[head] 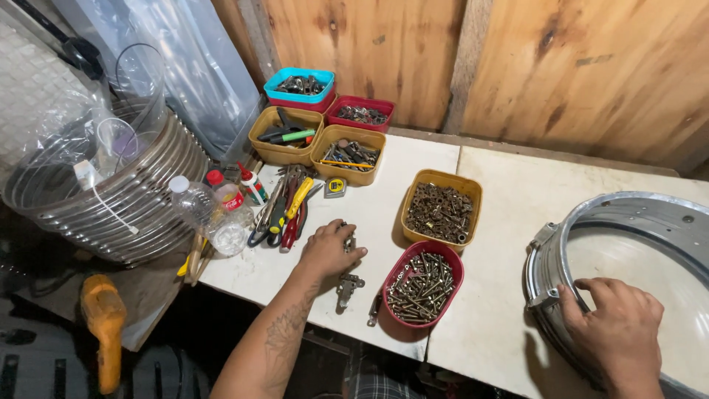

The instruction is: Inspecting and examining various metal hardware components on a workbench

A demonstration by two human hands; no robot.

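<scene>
a workshop: tubs of screws [423, 287] and bolts [441, 211] on a white bench [487, 325], pliers [284, 210] left of them, plank wall [561, 66] behind the bench.

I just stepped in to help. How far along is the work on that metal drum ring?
Laid out already: trays of screws and nuts. In hand: left hand closes on small metal fittings on the table; right hand steadies the drum ring. No fitting mounted from this tabletop batch yet.

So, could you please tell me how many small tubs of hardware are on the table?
6. At the back wall: a teal tub, a red tub, two mustard tubs. Mid-table: a mustard tub of nuts, a red tub of screws beside the left hand. None seems hidden.
</scene>
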